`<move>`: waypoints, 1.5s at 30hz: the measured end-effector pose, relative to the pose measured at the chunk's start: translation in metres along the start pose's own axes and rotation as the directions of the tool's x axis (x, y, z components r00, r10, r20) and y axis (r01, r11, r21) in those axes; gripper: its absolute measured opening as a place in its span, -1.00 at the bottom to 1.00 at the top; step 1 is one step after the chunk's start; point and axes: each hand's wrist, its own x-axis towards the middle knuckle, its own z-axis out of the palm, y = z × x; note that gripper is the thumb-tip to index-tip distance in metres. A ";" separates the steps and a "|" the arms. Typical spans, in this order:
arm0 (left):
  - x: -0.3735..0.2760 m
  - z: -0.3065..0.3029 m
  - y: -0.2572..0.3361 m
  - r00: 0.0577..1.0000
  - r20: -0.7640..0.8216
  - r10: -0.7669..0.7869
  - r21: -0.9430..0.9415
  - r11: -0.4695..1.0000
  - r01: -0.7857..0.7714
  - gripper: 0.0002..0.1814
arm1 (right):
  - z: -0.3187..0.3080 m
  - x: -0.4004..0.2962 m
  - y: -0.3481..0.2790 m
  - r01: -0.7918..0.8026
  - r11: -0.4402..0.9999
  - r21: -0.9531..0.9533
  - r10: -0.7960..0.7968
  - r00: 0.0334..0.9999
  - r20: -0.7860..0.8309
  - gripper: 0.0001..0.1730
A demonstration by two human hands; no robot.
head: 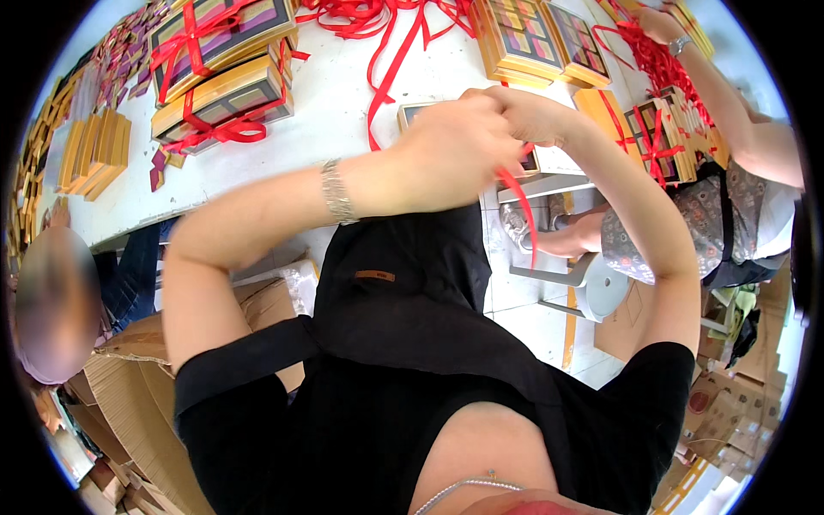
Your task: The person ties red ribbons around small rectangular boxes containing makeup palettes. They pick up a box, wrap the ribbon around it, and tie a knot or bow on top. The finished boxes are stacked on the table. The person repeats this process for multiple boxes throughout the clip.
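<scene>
My left hand (454, 151), slightly blurred, reaches across from the left, its wrist wearing a silver bracelet (338, 192). Its fingers are curled, and the loose end of a red ribbon (524, 215) hangs down below them past the table edge. Bent in from the right, my right hand (531, 116) meets it, fingers curled; whether they pinch ribbon is hidden. Under both hands lies a gold-sided box (412, 114), mostly covered, with just its left corner and a lower right part showing.
Ribbon-tied boxes (222, 96) stand stacked at left on the white table (331, 84). More boxes (518, 38) and a red ribbon heap (354, 16) lie farther back. At right a co-worker's arm (714, 90) reaches over ribbons; a stool (595, 286) stands below. Another person (58, 309) is at left.
</scene>
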 end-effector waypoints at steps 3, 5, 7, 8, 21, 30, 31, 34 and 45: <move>-0.022 -0.006 -0.009 0.873 -0.204 -0.444 -0.103 0.896 0.431 -0.95 | -0.002 -0.004 -0.007 0.125 0.965 -0.229 -0.135 0.990 -0.029 -0.86; -0.030 0.006 -0.014 0.848 -0.262 -0.460 -0.199 0.886 0.419 -0.91 | -0.003 -0.003 -0.011 0.058 0.966 -0.252 -0.073 0.996 -0.049 -0.89; -0.034 0.011 -0.015 0.768 -0.273 -0.579 -0.269 0.813 0.517 -0.89 | 0.000 -0.008 -0.030 -0.130 0.969 -0.209 0.118 0.991 -0.068 -0.91; -0.034 0.013 -0.014 0.696 -0.243 -0.676 -0.291 0.735 0.612 -0.88 | 0.006 -0.006 -0.023 0.036 0.915 -0.402 -0.115 0.978 -0.173 -0.93; -0.029 0.033 -0.048 0.460 -0.395 -0.795 -0.168 0.555 0.815 -0.68 | 0.044 0.006 0.013 0.244 0.174 -0.954 -0.950 0.296 -0.098 -0.66; -0.030 0.029 -0.046 0.418 -0.315 -0.852 -0.471 0.523 0.711 -0.74 | 0.046 0.013 0.022 0.287 0.700 -0.654 -0.653 0.629 -0.423 -0.88; -0.033 0.029 -0.042 0.478 -0.375 -0.794 -0.434 0.606 0.666 -0.75 | 0.044 0.014 0.023 0.273 0.832 -0.483 -0.511 0.717 -0.475 -0.91; -0.052 0.023 -0.027 0.754 -0.383 -0.534 -0.165 0.843 0.513 -0.83 | 0.012 0.010 0.005 0.063 0.889 0.454 0.003 0.990 -0.143 -0.81; -0.038 0.020 -0.028 0.724 -0.147 -0.674 -0.168 0.738 0.653 -0.73 | 0.012 0.011 0.014 0.195 0.838 0.509 -0.174 0.981 -0.090 -0.82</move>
